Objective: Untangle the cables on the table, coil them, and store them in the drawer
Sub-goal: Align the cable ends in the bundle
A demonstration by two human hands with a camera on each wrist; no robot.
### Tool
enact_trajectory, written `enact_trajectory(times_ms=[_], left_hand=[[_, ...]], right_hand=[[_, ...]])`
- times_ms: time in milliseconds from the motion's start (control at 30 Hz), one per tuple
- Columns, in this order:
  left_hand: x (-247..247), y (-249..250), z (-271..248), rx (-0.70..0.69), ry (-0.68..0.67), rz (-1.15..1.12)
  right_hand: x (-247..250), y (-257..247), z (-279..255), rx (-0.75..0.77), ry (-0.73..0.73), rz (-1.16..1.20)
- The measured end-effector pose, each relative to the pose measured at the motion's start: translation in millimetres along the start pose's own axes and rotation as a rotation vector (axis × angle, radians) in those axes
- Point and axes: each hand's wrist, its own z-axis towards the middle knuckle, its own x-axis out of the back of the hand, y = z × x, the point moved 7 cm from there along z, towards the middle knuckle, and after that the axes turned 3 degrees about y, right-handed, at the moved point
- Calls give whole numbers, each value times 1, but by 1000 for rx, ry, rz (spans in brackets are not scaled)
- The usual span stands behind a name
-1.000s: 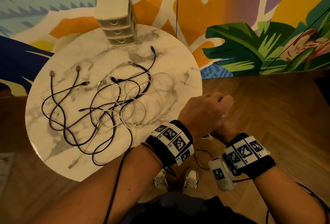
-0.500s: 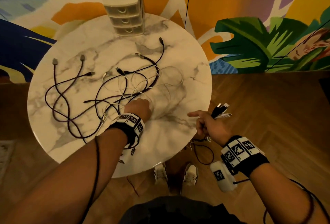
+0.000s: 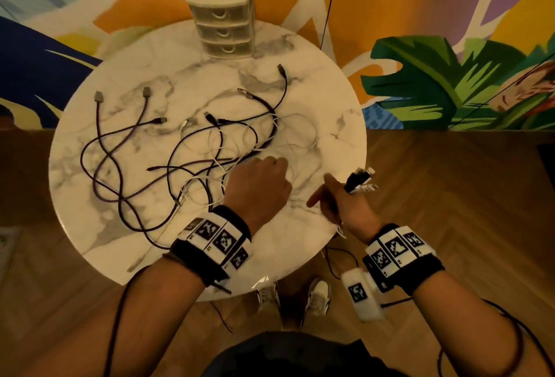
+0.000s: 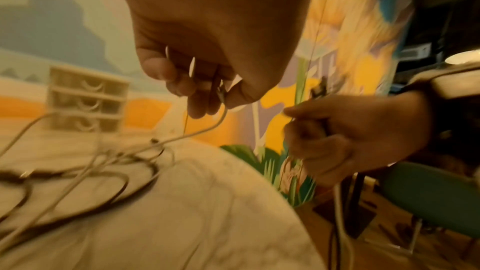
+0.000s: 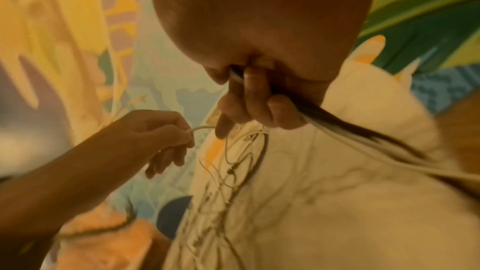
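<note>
A tangle of dark and white cables [image 3: 186,160] sprawls over the round marble table [image 3: 300,250]. My left hand [image 3: 261,184] hovers over the tangle's right side and pinches a thin white cable [image 4: 221,114] lifted off the tabletop. At the table's right edge my right hand [image 3: 339,205] grips a bundle of black and white cables [image 5: 337,124], index finger pointing left; their plugs [image 3: 362,180] stick up past the fist, and loops hang below the table. A small beige three-drawer chest [image 3: 223,25] stands at the table's far edge, drawers closed.
A painted mural wall [image 3: 450,46] rises behind the table. Wooden floor [image 3: 465,196] lies to the right and left. My shoes [image 3: 318,298] show under the near table edge. A thin black cord [image 3: 330,1] hangs down the wall behind the chest.
A second ago both hands were together off the table's right edge. The left hand has since reached into the tangle and pinched a white cable; the right hand stays at the edge with its bundle.
</note>
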Motion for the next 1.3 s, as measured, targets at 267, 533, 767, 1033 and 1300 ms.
enact_trajectory(times_ms=[267, 533, 767, 1033, 1300], left_hand=[[14, 33, -23, -201, -41, -443], [-20, -38, 28, 716, -56, -1779], [35, -110, 63, 729, 312, -1733], [-5, -86, 34, 1004, 38, -1904], [-17, -14, 11, 865, -339, -1477]], right_hand=[[-26, -40, 15, -59, -70, 162], [-29, -45, -16, 133, -200, -153], [8, 25, -10, 14, -38, -335], [48, 12, 9, 26, 327, -502], [-41, -116, -24, 689, 118, -677]])
